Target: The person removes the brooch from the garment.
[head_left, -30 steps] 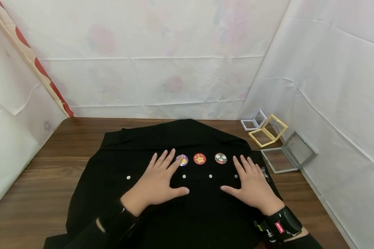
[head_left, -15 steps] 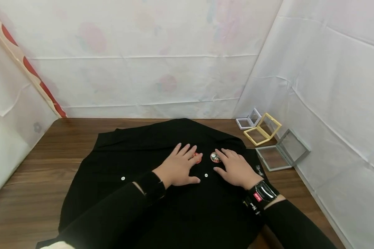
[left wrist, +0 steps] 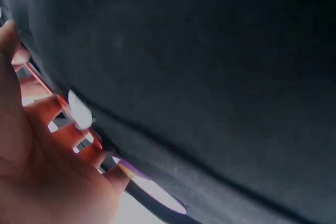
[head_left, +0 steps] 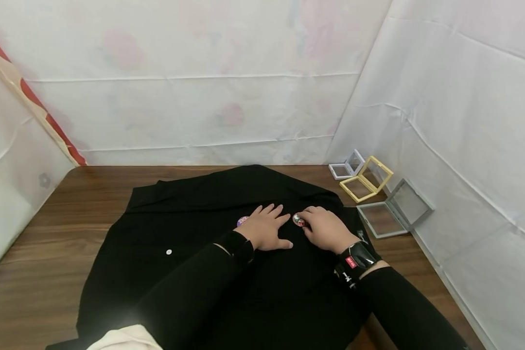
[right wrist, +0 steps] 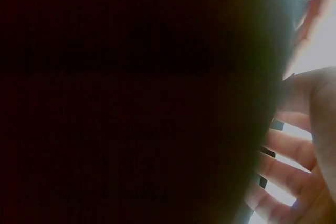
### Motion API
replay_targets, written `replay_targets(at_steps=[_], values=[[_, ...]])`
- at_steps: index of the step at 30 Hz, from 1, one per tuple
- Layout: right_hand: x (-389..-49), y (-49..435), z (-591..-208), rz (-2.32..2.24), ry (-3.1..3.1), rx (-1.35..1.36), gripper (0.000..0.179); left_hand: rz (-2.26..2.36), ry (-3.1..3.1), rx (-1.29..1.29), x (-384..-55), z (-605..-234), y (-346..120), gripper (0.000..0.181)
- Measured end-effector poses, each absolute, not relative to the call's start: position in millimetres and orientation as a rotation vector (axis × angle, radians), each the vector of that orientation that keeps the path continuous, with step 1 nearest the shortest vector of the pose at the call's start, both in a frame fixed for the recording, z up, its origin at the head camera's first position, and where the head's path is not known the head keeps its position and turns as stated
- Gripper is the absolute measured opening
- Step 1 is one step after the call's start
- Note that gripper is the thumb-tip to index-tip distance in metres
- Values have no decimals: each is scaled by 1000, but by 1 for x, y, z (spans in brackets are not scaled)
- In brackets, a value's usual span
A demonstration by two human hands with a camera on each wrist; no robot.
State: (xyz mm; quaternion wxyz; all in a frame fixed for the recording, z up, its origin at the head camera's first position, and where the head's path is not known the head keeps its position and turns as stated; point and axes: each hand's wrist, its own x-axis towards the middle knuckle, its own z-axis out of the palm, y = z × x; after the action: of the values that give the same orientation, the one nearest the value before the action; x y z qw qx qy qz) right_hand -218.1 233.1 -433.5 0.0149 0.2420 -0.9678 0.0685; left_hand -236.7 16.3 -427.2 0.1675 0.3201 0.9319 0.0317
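Observation:
A black buttoned garment (head_left: 192,218) lies spread on the wooden table. My left hand (head_left: 262,229) rests on it with straight, spread fingers, over the red badge, which is hidden in the head view. Just left of that hand a round purple badge (head_left: 242,221) peeks out; the left wrist view shows this purple badge (left wrist: 157,192) by the little finger and a white button (left wrist: 80,109) nearer the palm. My right hand (head_left: 328,231) has curled fingers and pinches the edge of a dark, patterned round badge (head_left: 298,220), which looks tilted.
At the back right, white (head_left: 341,171), yellow (head_left: 361,188) and grey (head_left: 382,218) hinged clear-paned frames stand unfolded beside the white cloth wall (head_left: 463,146). Another white button (head_left: 168,252) shows on the garment's left. Brown wood (head_left: 39,262) borders the garment.
Both hands have moved inward over the badges. My left hand went right, from the purple badge to the red one; my right hand went left, curled its fingers and took the patterned badge's edge.

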Motion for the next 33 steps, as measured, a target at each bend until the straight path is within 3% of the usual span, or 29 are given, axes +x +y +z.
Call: replay_targets(at_steps=[15,21,33], values=[[-224,238,-427,369,-2995,720,25,131,2659,921,-238,-430,15,89],[-232,241,-418,531,-3070,592,15,148,2674,928,-236,-430,15,88],[-252,233,-419,867,-3070,316,19,171,2730,954,-237,-433,17,99]])
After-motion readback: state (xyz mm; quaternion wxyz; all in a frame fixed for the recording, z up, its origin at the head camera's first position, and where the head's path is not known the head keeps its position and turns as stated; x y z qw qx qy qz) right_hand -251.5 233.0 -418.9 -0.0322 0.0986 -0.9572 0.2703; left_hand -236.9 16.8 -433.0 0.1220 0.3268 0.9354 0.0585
